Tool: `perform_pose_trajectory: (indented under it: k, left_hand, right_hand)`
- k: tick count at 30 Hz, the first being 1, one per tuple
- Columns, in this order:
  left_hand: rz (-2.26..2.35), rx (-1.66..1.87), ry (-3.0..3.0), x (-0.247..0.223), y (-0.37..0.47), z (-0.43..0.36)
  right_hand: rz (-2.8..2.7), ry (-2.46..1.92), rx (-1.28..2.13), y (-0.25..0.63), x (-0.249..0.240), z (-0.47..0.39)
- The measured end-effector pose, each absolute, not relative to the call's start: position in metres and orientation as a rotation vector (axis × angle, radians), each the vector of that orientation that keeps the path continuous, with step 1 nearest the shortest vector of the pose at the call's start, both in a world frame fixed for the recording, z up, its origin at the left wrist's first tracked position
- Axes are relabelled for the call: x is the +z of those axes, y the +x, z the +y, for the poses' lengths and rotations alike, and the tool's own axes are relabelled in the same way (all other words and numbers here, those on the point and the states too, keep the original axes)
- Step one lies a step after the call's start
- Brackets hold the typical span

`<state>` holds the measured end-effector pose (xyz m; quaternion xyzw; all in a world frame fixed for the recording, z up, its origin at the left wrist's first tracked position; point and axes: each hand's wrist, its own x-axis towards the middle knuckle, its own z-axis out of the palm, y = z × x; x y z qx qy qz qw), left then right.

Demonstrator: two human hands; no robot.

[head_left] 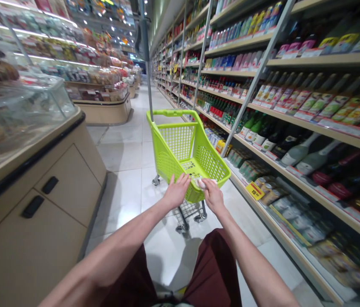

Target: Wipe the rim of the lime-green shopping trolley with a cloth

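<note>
A lime-green shopping cart on a grey wheeled frame stands in front of me, its basket holding nothing that I can make out. My left hand lies on the near rim, fingers stretched forward and holding nothing. At the near right corner of the basket, my right hand is closed on a crumpled white wipe and presses it against the rim. Part of the wipe is hidden under the fingers.
Shelves of bottles and cans run along the right, with a yellow price tag low down. A beige counter with glass cases stands at the left. A grey pole rises behind the cart. Tiled floor stretches ahead.
</note>
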<state>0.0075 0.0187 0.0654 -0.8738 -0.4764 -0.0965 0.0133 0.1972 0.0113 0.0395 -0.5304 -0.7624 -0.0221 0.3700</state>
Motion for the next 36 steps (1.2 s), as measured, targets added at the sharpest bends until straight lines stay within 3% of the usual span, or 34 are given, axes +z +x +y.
perform_pose_trajectory:
  k: [11, 27, 36]
  left_hand:
    - [-1.451, -0.213, -2.729, 0.076, 0.008, 0.043]
    - [-1.397, -0.159, -2.784, 0.073, 0.034, 0.044]
    - [-1.382, -0.147, -2.811, 0.081, 0.043, 0.04]
  right_hand:
    - [-1.907, -1.386, -0.024, 0.212, 0.034, 0.001]
    - [-1.694, -1.453, -0.208, 0.231, 0.012, 0.013]
    - [-1.862, -1.293, -0.448, 0.21, 0.005, 0.008]
